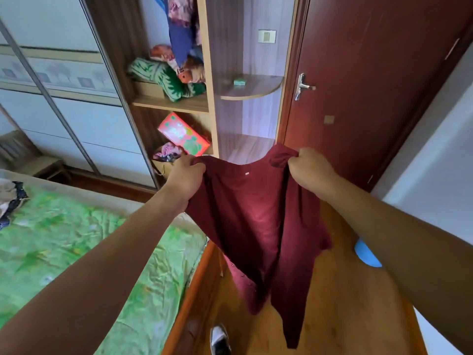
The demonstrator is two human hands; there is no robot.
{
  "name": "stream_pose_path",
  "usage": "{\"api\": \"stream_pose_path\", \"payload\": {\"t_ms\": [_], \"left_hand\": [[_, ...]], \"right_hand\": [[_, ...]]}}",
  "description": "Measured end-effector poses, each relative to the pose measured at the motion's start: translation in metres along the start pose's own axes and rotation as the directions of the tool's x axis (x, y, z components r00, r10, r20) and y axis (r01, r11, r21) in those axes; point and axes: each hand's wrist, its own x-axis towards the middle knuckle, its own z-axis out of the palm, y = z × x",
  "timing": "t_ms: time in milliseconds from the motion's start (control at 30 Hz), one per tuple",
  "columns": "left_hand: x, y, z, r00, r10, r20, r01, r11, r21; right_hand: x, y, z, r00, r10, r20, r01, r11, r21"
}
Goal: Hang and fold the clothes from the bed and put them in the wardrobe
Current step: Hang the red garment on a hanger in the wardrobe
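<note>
Plainly the maroon top is a light, limp knit. It hangs in the air between the two hands, sagging at the neckline and trailing in loose folds towards the wooden floor, beside the bed and in front of the open wardrobe. The left hand has its fingers curled round one bunched shoulder, and the right hand grips the other shoulder the same way. Such thin cloth probably weighs little and will not slip, but it holds no shape, so the shoulder seams look the right places to hold it for hanging or folding. More clothes lie at the bed's far corner.
</note>
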Motion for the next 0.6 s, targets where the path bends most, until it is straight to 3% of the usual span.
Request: {"api": "stream_pose_path", "payload": {"t_ms": [367, 600], "left_hand": [[0.207, -0.005, 0.006, 0.996, 0.082, 0.028, -0.086, 0.925, 0.370], [0.313, -0.003, 0.012, 0.982, 0.174, 0.068, -0.180, 0.776, 0.604]], "right_hand": [[0.181, -0.038, 0.061, 0.999, -0.042, 0.032, 0.049, 0.960, -0.274], [0.289, -0.061, 0.085, 0.994, -0.100, 0.038, 0.107, 0.947, -0.304]]}}
